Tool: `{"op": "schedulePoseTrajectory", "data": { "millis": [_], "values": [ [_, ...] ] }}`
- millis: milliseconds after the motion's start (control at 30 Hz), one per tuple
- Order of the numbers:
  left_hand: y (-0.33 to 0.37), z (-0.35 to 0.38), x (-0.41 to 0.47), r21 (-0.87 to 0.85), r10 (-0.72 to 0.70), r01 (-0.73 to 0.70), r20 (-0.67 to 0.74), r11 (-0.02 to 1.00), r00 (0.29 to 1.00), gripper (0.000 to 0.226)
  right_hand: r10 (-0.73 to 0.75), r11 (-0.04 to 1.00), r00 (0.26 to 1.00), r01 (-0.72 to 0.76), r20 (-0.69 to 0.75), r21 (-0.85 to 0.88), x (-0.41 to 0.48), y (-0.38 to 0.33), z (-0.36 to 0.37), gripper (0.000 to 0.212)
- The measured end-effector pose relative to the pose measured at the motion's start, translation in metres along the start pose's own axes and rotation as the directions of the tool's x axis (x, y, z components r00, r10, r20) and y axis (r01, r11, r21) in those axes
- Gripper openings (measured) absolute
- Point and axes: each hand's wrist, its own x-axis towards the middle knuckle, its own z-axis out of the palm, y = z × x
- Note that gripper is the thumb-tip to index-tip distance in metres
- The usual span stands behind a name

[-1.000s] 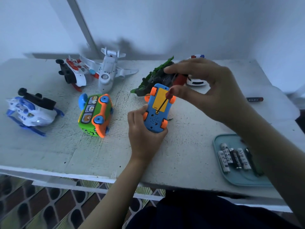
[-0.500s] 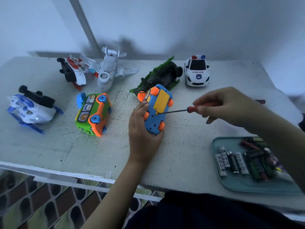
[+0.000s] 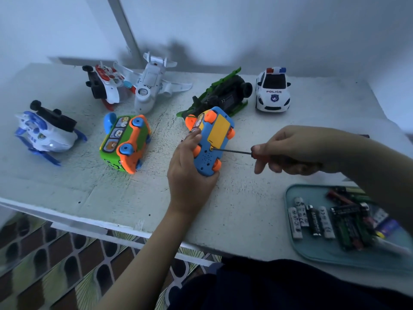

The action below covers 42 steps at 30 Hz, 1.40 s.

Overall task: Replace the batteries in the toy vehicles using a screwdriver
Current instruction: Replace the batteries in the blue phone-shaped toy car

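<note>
Blue toy car (image 3: 211, 144), head view: upside down and tilted above the table (image 3: 245, 209), gripped around its lower end by the left hand (image 3: 190, 175). The right hand (image 3: 297, 151) curls around the handle of a screwdriver (image 3: 232, 151), whose tip meets the screw just below the yellow battery cover (image 3: 220, 130). The body is probably light, rigid, smooth plastic, so a hold on the sides between the wheels seems steadiest. Batteries (image 3: 312, 218) lie in a tray (image 3: 312, 251) at right.
</note>
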Motion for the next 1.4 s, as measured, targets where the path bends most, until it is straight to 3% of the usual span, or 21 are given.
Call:
{"op": "schedulePoseTrajectory", "data": {
  "millis": [167,300,467,633,700,800,867,933,1000,1067,1167,1233,1333,1400],
  "values": [
    [0.001,-0.001,0.002,0.016,-0.054,0.055,-0.042,0.998,0.998,0.064,-0.152,0.988,0.96,0.147,-0.237,-0.038,0.005,0.005,0.011,0.029],
    [0.002,0.0,0.001,0.04,-0.051,0.053,-0.057,0.998,0.997,0.061,-0.398,0.909,0.846,0.311,-0.355,-0.279,0.002,0.005,0.015,0.025],
    [0.0,0.0,0.002,0.075,-0.057,0.062,-0.073,0.995,0.996,0.065,-0.649,0.655,0.702,0.32,-0.293,-0.685,0.006,0.016,0.026,0.038],
    [-0.003,0.001,0.001,0.089,-0.046,0.05,-0.043,0.995,0.998,0.07,-0.832,0.39,0.523,0.312,-0.186,-0.866,0.009,0.023,0.027,0.027],
    [-0.003,0.001,0.001,0.094,-0.034,0.037,-0.036,0.995,0.999,0.07,-0.859,0.315,0.493,0.293,-0.14,-0.903,0.011,0.025,0.025,0.025],
    [-0.002,0.001,0.001,0.117,-0.015,0.018,-0.032,0.993,0.999,0.07,-0.816,0.379,0.561,0.334,-0.141,-0.863,0.011,0.025,0.02,0.025],
    [-0.002,0.001,0.002,0.13,-0.007,0.011,-0.032,0.992,0.999,0.069,-0.673,0.581,0.711,0.339,-0.203,-0.74,0.01,0.02,0.019,0.027],
    [-0.002,0.001,0.002,0.137,0.008,-0.004,-0.029,0.991,1.0,0.069,-0.394,0.835,0.905,0.279,-0.161,-0.474,0.009,0.013,0.018,0.029],
    [-0.002,0.001,0.002,0.142,0.028,-0.024,-0.028,0.99,0.999,0.068,-0.133,0.986,0.991,0.132,0.004,-0.101,0.01,0.008,0.018,0.035],
    [-0.002,0.001,0.001,0.138,0.037,-0.032,-0.033,0.99,0.999,0.068,-0.001,0.962,0.986,-0.046,0.169,0.271,0.011,0.007,0.016,0.041],
    [-0.002,0.001,0.001,0.127,0.043,-0.037,-0.044,0.991,0.998,0.066,0.072,0.728,0.933,-0.291,0.352,0.621,0.013,0.003,0.011,0.026],
    [-0.001,0.001,0.001,0.121,0.057,-0.051,-0.044,0.991,0.997,0.064,0.082,0.704,0.928,-0.312,0.363,0.639,0.014,0.001,0.008,0.022],
    [-0.001,0.001,0.001,0.113,0.062,-0.057,-0.041,0.992,0.997,0.065,0.058,0.905,0.985,-0.121,0.162,0.407,0.015,0.002,0.011,0.026],
    [-0.001,0.002,0.001,0.109,0.061,-0.057,-0.035,0.992,0.998,0.064,-0.03,0.98,1.0,0.03,-0.006,0.196,0.013,0.002,0.016,0.027]
  ]
}}
